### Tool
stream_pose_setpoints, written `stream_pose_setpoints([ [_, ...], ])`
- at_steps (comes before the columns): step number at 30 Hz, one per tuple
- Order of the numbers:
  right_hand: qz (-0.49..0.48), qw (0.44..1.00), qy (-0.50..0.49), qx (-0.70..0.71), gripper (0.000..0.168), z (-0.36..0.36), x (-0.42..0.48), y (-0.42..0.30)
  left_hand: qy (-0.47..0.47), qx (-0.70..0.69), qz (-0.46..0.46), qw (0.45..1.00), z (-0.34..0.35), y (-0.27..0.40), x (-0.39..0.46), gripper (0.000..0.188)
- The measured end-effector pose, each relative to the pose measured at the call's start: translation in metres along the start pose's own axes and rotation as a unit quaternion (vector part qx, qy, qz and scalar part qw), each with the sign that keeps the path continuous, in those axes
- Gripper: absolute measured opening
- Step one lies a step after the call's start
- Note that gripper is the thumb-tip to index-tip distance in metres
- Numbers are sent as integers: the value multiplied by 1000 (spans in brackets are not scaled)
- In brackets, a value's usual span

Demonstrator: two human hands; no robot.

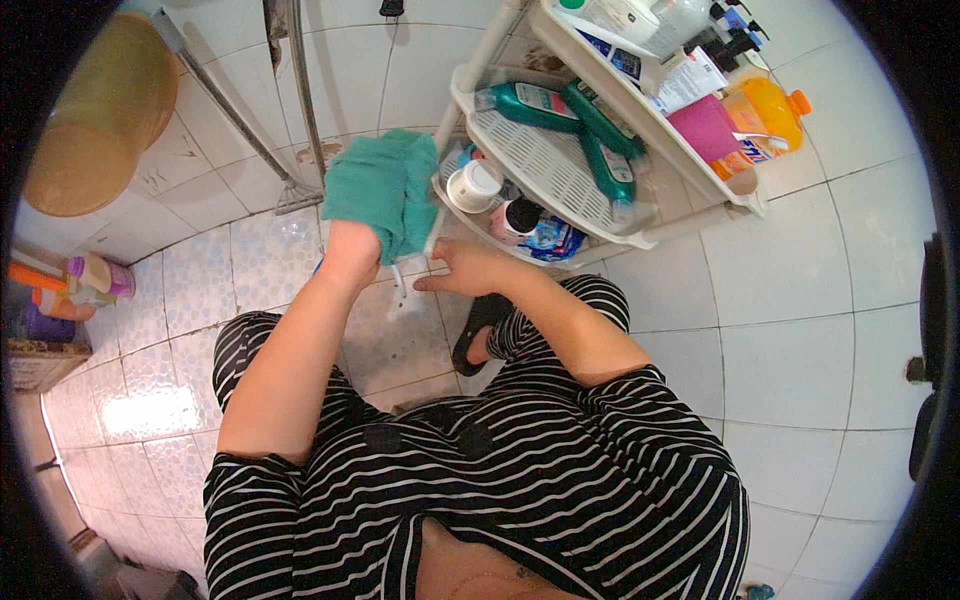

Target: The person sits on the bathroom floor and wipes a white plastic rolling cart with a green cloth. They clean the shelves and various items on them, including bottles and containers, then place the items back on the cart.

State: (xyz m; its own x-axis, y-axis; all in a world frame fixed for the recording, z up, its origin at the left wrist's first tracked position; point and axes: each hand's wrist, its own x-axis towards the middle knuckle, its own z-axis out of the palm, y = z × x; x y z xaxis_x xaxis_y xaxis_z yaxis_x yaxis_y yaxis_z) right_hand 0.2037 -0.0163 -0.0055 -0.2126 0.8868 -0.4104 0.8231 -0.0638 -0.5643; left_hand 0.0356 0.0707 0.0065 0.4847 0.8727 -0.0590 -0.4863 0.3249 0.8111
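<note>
A green cloth (382,187) is draped over my left hand (358,244), which is in front of the shelf's left side; the cloth hides its fingers. My right hand (469,268) is just below the lower tier's front edge, thumb and fingers apart, with nothing seen in it. A thin whitish strip (400,279) hangs below the cloth between the hands; what it belongs to is unclear. The white plastic corner shelf (540,161) carries green bottles (536,105) on its middle tier. A white lidded tub (474,186) and a black-capped bottle (516,219) stand on the lower tier.
On the upper tier are tubes, pump bottles, a pink cup (705,129) and an orange liquid bottle (769,120). Metal poles (232,109) lean at the tiled wall. Bottles (101,276) stand at the far left. A black shoe (480,330) is on the tiled floor.
</note>
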Motion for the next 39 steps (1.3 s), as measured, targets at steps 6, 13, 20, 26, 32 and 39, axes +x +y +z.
stream_pose_setpoints([
  [6,-13,995,83,-60,68,-11,-7,41,19,-3,8,1000,-6,12,8,14],
  [13,-198,842,502,-16,20,-73,-58,-17,67,73,-34,994,6,34,0,11],
  [20,212,674,695,-134,33,-200,-190,-18,55,28,6,998,-13,29,-1,11],
  [26,178,717,656,-157,35,-219,-210,10,48,2,4,999,-25,20,7,13],
  [32,64,634,751,-174,27,-202,-239,-29,82,17,-33,996,-39,18,3,15],
  [39,-25,747,651,-132,25,-143,-264,-61,49,-21,-18,998,-31,24,1,14],
])
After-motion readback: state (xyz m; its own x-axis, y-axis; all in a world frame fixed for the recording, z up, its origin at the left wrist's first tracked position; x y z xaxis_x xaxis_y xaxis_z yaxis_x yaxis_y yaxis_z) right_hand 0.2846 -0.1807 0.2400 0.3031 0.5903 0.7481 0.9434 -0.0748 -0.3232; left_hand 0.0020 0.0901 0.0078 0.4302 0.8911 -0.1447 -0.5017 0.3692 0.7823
